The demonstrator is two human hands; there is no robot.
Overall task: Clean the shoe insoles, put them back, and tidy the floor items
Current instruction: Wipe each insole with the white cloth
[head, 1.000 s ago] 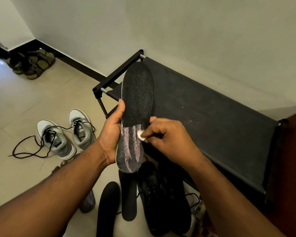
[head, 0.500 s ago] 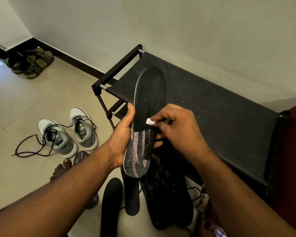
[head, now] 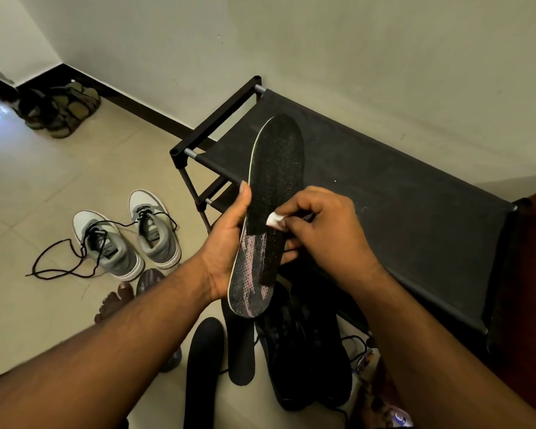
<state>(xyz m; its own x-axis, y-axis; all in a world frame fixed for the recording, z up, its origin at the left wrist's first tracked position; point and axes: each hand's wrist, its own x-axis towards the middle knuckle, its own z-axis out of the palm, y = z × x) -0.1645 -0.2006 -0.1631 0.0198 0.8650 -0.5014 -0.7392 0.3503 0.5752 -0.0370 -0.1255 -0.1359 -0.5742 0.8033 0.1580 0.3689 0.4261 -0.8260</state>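
Note:
My left hand grips a black insole by its left edge, holding it toe up over the shoe rack. The insole's heel part is worn pink and grey. My right hand pinches a small white wad against the middle of the insole. Two more black insoles lie on the floor below, beside a pair of black shoes.
A black fabric-topped shoe rack stands against the wall. Grey sneakers with loose black laces sit on the tiles to the left, and olive sandals lie in the far corner. My bare foot shows near the sneakers.
The white wad has slid up the insole from the pink worn part to the black middle. The insole has tilted slightly to the right and the view has shifted.

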